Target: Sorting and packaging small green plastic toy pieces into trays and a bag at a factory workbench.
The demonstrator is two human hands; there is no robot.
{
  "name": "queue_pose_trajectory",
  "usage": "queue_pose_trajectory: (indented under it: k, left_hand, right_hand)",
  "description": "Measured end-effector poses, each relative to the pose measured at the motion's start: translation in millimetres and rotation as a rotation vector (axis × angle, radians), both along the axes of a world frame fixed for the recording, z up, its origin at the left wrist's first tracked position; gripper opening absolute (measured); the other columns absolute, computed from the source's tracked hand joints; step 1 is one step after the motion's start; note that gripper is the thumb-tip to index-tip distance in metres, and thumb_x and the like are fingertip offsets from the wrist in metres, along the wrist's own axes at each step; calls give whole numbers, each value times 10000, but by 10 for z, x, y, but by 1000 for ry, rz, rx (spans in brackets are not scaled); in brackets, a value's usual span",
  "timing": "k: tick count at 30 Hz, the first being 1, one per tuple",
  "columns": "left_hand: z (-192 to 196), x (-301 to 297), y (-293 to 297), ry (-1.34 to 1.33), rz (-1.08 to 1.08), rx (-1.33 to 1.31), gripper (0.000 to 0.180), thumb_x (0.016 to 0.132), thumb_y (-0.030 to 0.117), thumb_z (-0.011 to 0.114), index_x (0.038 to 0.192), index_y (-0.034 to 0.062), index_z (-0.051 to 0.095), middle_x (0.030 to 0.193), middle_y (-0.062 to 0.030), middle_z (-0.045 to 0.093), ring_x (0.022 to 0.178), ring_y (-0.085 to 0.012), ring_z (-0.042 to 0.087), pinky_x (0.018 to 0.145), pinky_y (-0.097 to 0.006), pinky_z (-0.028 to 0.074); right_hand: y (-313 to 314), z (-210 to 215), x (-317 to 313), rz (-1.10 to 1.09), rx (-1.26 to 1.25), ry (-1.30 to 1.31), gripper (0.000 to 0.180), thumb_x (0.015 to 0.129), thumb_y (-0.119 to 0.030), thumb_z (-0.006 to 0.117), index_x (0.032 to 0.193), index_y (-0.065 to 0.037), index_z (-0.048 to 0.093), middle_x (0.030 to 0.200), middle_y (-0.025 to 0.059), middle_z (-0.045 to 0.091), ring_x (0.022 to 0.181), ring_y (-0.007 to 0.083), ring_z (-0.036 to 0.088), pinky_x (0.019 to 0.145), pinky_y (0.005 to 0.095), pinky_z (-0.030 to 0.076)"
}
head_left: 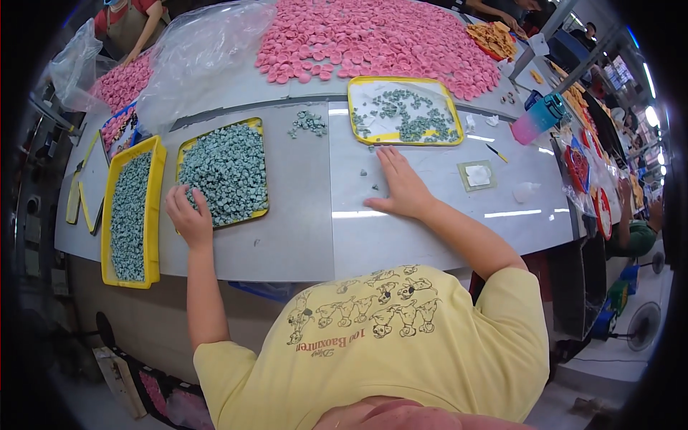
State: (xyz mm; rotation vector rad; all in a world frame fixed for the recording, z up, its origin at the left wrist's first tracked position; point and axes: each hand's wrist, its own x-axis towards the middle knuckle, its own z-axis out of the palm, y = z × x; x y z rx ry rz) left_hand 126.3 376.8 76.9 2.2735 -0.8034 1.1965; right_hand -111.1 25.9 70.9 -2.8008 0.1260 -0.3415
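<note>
The left hand (pixel 190 215) rests at the near left corner of a yellow rectangular plastic tray (pixel 185 147) heaped with small grey-green moulded pieces (pixel 223 172), its fingers curled down into the heap; whether that grip closes on any pieces cannot be told, since the fingertips are buried from view. The right hand (pixel 403 188) lies flat on the pale grey smooth surface (pixel 301 229), fingers spread and pressed down, pinching nothing, with a few stray grey-green pieces (pixel 369 179) just left of it. By the look of it the step in hand is drawing pieces out of the full tray, and the next move would call for a light scoop and a careful carry, because the pieces are small, loose and apt to spill. Far of the right hand sits a second yellow tray (pixel 453 115), mostly bare, with a thin scatter of the same pieces (pixel 405 118); a small loose cluster (pixel 308 123) lies on the surface between the two trays. A long narrow yellow tray (pixel 153 208), also filled with the grey-green bits, stands at the left edge. At the far side spreads a wide mound of pink rounded disc-like pieces (pixel 373 36), matte and soft-looking, beside a crumpled clear plastic bag (pixel 193 64). A small square pale pad (pixel 477 175) lies to the right, and a pink and teal bottle (pixel 539 118) stands farther right.
</note>
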Motion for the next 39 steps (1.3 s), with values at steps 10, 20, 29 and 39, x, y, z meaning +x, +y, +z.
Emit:
queue_pose_trajectory:
  k: [10, 20, 29, 39]
  left_hand:
    - [104, -408, 67, 43, -54, -34, 97, 830, 23, 542, 922, -7, 547, 976, -143, 526, 875, -282, 516, 718, -360, 434]
    - [200, -537, 147, 169, -115, -100, 71, 822, -1, 542, 892, 10, 547, 918, -97, 556, 709, -185, 483, 517, -267, 380]
    - [306, -706, -152, 260, -321, -104, 76, 796, -34, 546, 861, 6, 545, 867, -87, 560, 621, -176, 474, 475, -259, 368]
    - [151, -1154, -1437, 669, -840, 133, 183, 785, 52, 581, 964, 26, 611, 801, -120, 550, 727, -286, 570, 639, -354, 479]
  right_hand:
    - [130, 65, 588, 188, -23, -143, 543, 764, -339, 655, 1190, -50, 482, 1156, 166, 478, 1093, 317, 446, 932, 374, 380]
    - [-29, 92, 863, 285, -239, 4, 221, 869, -267, 507, 814, -54, 532, 787, 117, 535, 708, 297, 573, 607, 395, 470]
    - [-122, -59, 772, 155, -128, -131, 234, 855, -220, 532, 698, -48, 509, 598, 101, 504, 539, 269, 543, 522, 390, 449]
    - [-567, 499, 751, -458, 2435, 58, 142, 855, -128, 547, 774, -86, 438, 636, -20, 400, 478, 43, 350, 310, 144, 224]
